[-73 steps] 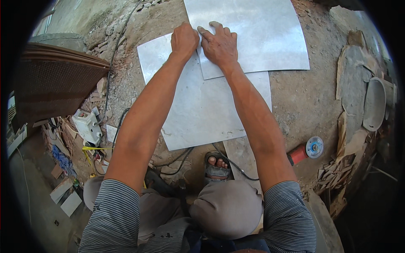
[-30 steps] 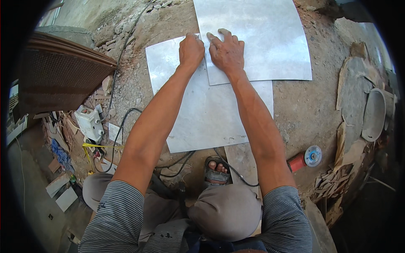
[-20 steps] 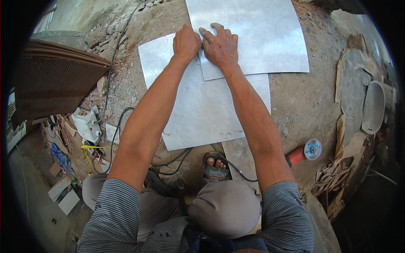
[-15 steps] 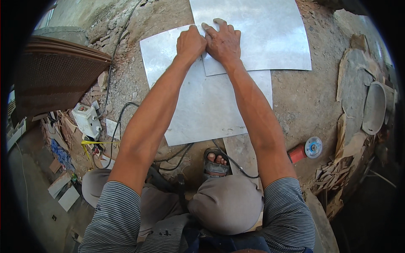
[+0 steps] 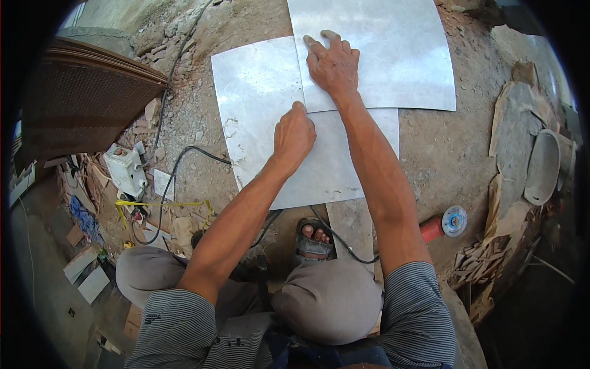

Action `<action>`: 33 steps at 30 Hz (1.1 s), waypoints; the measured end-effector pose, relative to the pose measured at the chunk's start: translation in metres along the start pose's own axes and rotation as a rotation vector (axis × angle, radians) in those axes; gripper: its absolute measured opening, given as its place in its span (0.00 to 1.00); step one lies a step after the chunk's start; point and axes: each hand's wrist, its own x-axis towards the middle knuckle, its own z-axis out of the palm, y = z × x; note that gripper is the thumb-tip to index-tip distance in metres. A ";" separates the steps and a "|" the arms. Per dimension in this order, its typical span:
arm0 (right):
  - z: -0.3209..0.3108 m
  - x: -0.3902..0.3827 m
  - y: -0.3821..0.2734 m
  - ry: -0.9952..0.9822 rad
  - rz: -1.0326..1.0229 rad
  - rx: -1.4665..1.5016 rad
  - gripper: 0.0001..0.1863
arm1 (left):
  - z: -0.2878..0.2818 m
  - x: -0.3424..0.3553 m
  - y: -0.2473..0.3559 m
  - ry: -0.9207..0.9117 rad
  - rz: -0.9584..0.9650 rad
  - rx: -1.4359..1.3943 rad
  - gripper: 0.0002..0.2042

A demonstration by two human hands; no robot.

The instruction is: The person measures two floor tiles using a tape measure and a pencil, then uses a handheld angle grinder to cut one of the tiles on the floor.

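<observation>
Two large, glossy light grey tiles lie overlapping on the ground in front of me. The upper tile (image 5: 399,55) covers the far right part of the lower tile (image 5: 246,86). My right hand (image 5: 335,66) presses on the upper tile near its left edge, fingers spread. Closed in a pinch, my left hand (image 5: 295,136) rests on the lower tile, by the upper tile's near left corner. Whatever its fingers hold, if anything, is hidden. Small dark marks show along the lower tile's left and near edges.
A red angle grinder (image 5: 439,226) lies right of my right forearm. At left stand a stack of brown tiles (image 5: 92,101) and a white electrical box (image 5: 125,170) with black cable (image 5: 178,163). Broken tile pieces (image 5: 485,261) are heaped at right, near a grey oval basin (image 5: 543,166).
My left hand has come toward me along the upper tile's left edge, away from my right hand. My right hand stays on the upper tile, its fingers still spread.
</observation>
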 end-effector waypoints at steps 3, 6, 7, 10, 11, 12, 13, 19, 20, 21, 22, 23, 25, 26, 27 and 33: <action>-0.001 0.000 0.000 0.011 -0.001 0.008 0.17 | -0.005 -0.001 -0.003 -0.001 -0.078 -0.072 0.09; -0.002 0.000 -0.001 0.000 0.008 0.016 0.17 | -0.019 0.048 -0.006 0.200 -0.077 -0.064 0.10; -0.003 0.000 -0.001 -0.001 0.005 0.025 0.17 | -0.025 0.070 -0.006 0.255 -0.041 -0.074 0.10; -0.004 0.002 -0.002 0.025 0.001 0.033 0.17 | -0.036 0.125 -0.002 0.284 -0.016 -0.058 0.12; -0.005 0.001 -0.003 0.011 0.006 0.037 0.17 | -0.037 0.135 -0.002 0.290 -0.013 -0.060 0.12; -0.006 0.002 -0.002 -0.025 0.030 0.030 0.17 | -0.037 0.143 -0.001 0.265 -0.048 -0.028 0.12; -0.006 0.002 -0.002 -0.001 0.015 0.036 0.17 | -0.036 0.149 0.000 0.231 -0.078 0.003 0.12; -0.006 0.000 -0.002 -0.026 0.031 0.042 0.17 | -0.028 0.156 0.002 0.201 0.000 0.054 0.13; -0.005 0.001 -0.002 -0.024 0.031 0.041 0.17 | -0.028 0.156 0.002 0.197 -0.002 0.054 0.13; -0.005 0.001 -0.002 -0.022 0.035 0.033 0.17 | -0.028 0.155 0.003 0.191 0.003 0.062 0.12; -0.005 0.001 -0.002 -0.026 0.031 0.043 0.17 | -0.029 0.152 0.003 0.191 0.008 0.062 0.12; -0.004 0.001 -0.002 -0.018 0.027 0.032 0.17 | -0.027 0.146 0.003 0.186 0.002 0.071 0.12; -0.004 0.000 -0.003 -0.012 0.025 0.027 0.17 | -0.021 0.123 0.003 0.167 0.028 0.090 0.10; -0.004 0.001 -0.003 -0.004 0.025 0.029 0.17 | -0.018 0.112 0.003 0.173 0.025 0.092 0.10; -0.003 0.001 -0.002 -0.012 0.038 0.019 0.18 | -0.014 0.099 0.003 0.165 0.041 0.086 0.08; -0.001 0.000 -0.001 0.005 0.012 -0.008 0.17 | 0.002 0.026 0.003 0.151 0.070 0.012 0.05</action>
